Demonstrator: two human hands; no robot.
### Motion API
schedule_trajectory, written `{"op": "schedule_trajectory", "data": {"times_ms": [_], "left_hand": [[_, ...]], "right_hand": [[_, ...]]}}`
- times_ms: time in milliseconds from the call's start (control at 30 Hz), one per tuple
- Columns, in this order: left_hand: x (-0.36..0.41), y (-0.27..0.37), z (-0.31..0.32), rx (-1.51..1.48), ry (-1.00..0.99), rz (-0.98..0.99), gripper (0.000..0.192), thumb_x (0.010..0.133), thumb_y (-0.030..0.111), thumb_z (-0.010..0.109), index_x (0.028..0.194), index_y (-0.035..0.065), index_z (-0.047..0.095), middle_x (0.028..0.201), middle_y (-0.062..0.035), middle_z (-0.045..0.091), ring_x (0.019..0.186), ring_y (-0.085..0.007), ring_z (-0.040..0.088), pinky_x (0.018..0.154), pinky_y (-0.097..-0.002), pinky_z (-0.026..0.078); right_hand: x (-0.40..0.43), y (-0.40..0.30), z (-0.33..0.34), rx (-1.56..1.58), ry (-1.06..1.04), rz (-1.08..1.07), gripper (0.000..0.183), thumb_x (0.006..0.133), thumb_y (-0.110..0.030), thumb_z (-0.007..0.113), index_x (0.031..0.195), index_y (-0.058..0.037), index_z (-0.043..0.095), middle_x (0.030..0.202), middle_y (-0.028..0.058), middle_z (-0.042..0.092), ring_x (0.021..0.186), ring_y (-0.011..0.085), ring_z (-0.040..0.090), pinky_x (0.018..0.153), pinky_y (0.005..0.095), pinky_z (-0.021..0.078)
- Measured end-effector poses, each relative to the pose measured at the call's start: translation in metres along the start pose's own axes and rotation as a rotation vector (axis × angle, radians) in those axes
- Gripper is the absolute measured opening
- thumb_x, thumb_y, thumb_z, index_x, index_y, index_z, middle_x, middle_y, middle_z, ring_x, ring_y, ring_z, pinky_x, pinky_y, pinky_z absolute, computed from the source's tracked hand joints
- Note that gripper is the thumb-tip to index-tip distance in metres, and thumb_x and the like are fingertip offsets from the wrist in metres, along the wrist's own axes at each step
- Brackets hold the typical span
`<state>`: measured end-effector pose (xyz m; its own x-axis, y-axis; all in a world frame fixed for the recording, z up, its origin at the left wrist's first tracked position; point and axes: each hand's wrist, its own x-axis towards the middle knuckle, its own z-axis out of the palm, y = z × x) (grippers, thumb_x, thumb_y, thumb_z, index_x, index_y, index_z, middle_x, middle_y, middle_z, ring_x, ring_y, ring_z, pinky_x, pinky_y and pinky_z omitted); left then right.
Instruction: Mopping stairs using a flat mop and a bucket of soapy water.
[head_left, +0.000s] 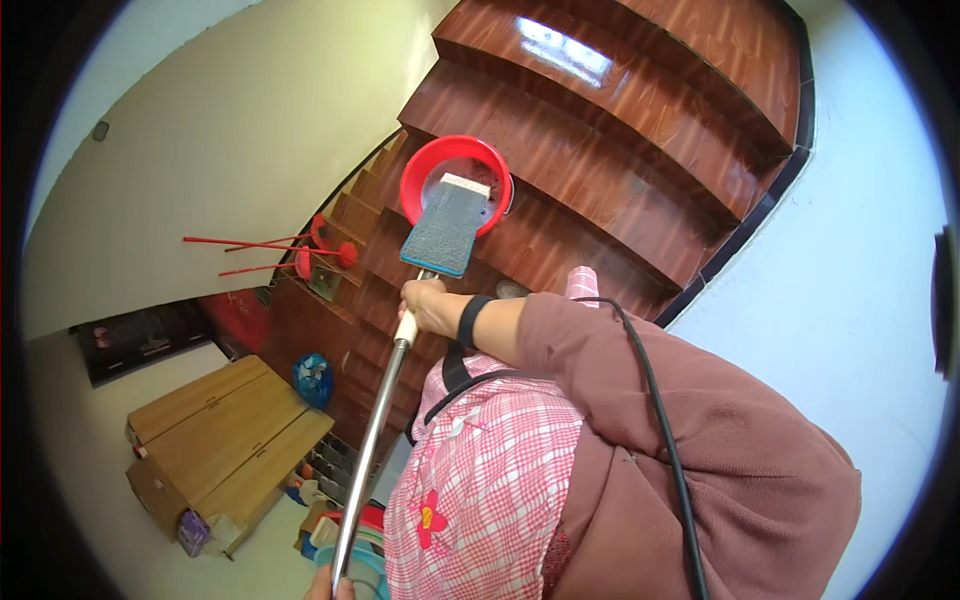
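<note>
My right hand (425, 301), with a black band at the wrist, grips the pole near the white collar, just below the mop head. At the lower edge my left hand (330, 586), partly cut off, holds the lower part of the metal mop pole (367, 457). The flat mop's grey pad (447, 229), edged in blue, lies over the near rim of a red plastic bucket (414, 169) in the view; whether they touch, I cannot tell. Dark liquid shows inside the bucket, which stands on the reddish wooden stairs (555, 225).
Curved steps rise at the upper right, beside a pale wall (847, 300). Down the stairs are red long-handled brushes (303, 259), a blue bag (313, 380) and a wooden cabinet (225, 427). Basins (360, 562) stand low down. A black cable (664, 420) runs over my sleeve.
</note>
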<state>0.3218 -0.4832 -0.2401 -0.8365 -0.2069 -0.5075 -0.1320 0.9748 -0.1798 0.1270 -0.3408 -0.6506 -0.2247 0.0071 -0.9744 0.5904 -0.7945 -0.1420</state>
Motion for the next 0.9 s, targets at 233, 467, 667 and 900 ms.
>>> {"op": "schedule_trajectory", "data": {"times_ms": [233,467,667,900], "left_hand": [[0.003,0.014,-0.004,0.123,0.057,-0.016,0.027,0.083,0.029,0.051,0.101,0.0114,0.061,0.075,-0.0188,0.060,0.064,-0.0341,0.058,0.055,-0.0408,0.045],[0.040,0.048,0.018,0.249,0.088,0.111,0.029,0.085,0.028,0.046,0.108,0.0121,0.054,0.070,-0.0182,0.060,0.057,-0.0355,0.056,0.051,-0.0440,0.043],[0.051,0.056,0.025,0.224,0.118,0.109,0.030,0.086,0.027,0.044,0.110,0.0111,0.050,0.069,-0.0190,0.059,0.058,-0.0361,0.057,0.050,-0.0441,0.044],[0.076,0.071,0.035,0.375,0.136,0.173,0.032,0.085,0.029,0.046,0.109,0.0078,0.048,0.070,-0.0155,0.059,0.058,-0.0324,0.058,0.050,-0.0417,0.045]], "right_hand": [[-0.008,-0.003,0.009,-0.088,-0.038,0.038,0.007,0.079,-0.006,0.042,0.080,-0.0005,0.047,0.056,0.0087,0.046,0.041,0.0191,0.046,0.036,0.0330,0.0404],[-0.070,0.031,0.018,-0.101,-0.028,0.050,0.016,0.081,-0.012,0.046,0.088,0.0011,0.049,0.058,0.0097,0.049,0.041,0.0216,0.048,0.035,0.0325,0.0400],[-0.143,0.041,0.017,-0.205,-0.171,0.039,0.018,0.080,-0.014,0.047,0.089,0.0026,0.047,0.060,0.0107,0.051,0.042,0.0212,0.051,0.037,0.0326,0.0434],[-0.186,0.041,0.006,-0.200,-0.202,0.159,0.015,0.080,-0.011,0.049,0.083,0.0022,0.043,0.059,0.0084,0.049,0.047,0.0174,0.052,0.041,0.0299,0.0483]]}}
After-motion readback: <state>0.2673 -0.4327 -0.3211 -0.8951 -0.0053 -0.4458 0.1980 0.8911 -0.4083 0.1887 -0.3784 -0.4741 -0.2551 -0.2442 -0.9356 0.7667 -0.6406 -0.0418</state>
